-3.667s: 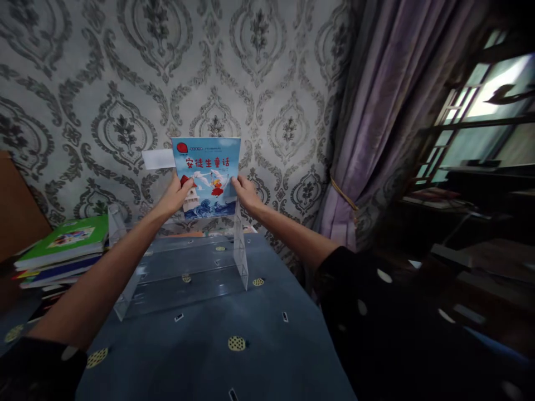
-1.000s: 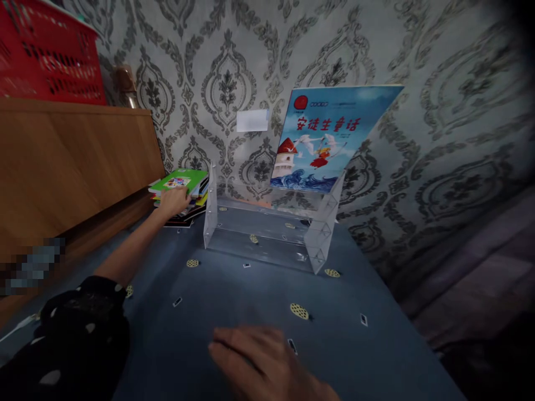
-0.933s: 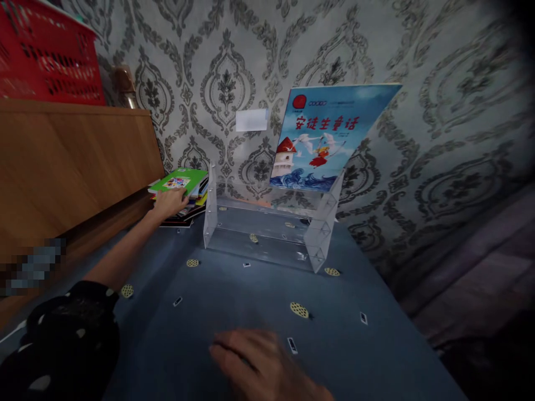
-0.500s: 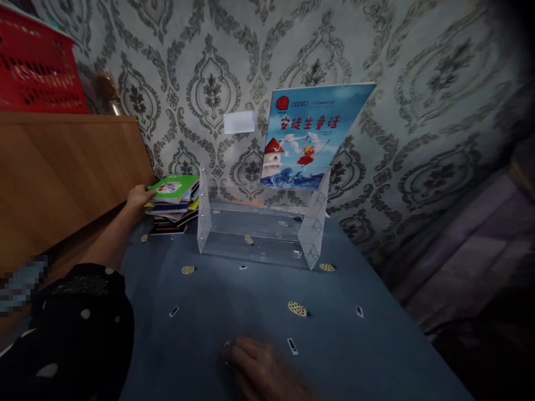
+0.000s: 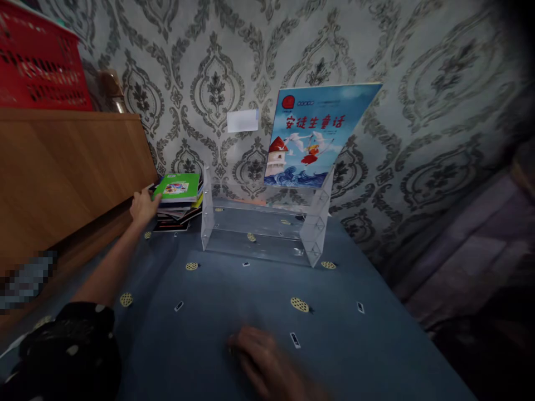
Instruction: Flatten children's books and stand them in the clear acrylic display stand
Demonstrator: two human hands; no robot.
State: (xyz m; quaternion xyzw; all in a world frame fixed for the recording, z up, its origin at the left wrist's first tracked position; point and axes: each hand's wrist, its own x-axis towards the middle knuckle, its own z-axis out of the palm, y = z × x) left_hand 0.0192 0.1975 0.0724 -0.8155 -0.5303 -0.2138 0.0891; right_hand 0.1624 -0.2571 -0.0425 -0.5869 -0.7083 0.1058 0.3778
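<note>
Patterned wallpaper (image 5: 251, 72) backs the blue tablecloth (image 5: 217, 295); my left hand (image 5: 143, 207) touches a green book (image 5: 179, 187), my right hand (image 5: 262, 357) blurs; I can't tell either's grip.

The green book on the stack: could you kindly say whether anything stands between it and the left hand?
Nothing visible does: the left hand is at the left edge of the green book, while the clear rack stands off its right side.

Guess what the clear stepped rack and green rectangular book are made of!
Clear stepped rack: probably shiny hard plastic; the blue tabletop shows through, with glints. Green rectangular book: likely paper with a smooth card cover; pale page edges show.
</note>
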